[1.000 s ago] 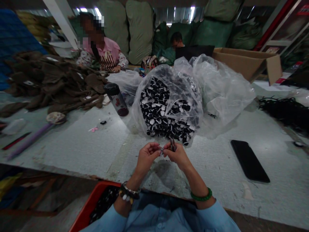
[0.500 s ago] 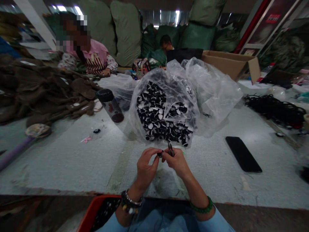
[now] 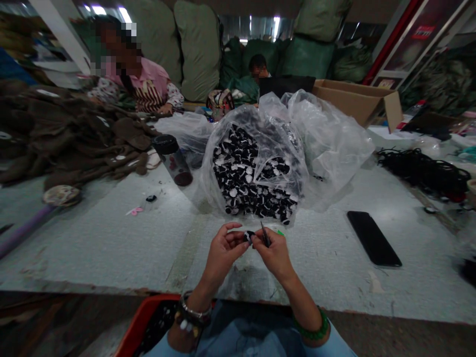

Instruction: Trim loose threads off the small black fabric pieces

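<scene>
The left hand (image 3: 223, 254) grips a small black-and-white piece (image 3: 248, 236), pinched between thumb and fingers. The right hand (image 3: 273, 255) is clenched around a slim, pointed metal tool (image 3: 265, 234), its lower part hidden by the fingers; its tip stands just beside the piece. A tiny green bit (image 3: 280, 233) shows just past the right fingers. Both hands hover over the bench (image 3: 111, 253), close together.

Directly ahead, a clear plastic bag (image 3: 327, 144) slumps open, packed with similar black-and-white pieces (image 3: 253, 193). A dark phone (image 3: 372, 238) lies to the right, near a tangle of black cords (image 3: 420, 173). To the left stand a capped bottle (image 3: 173, 159) and a heap of brown fabric (image 3: 74, 134). A red crate (image 3: 148, 310) of dark pieces sits below the near bench edge. A co-worker in a pink top (image 3: 148, 84) sits across the bench.
</scene>
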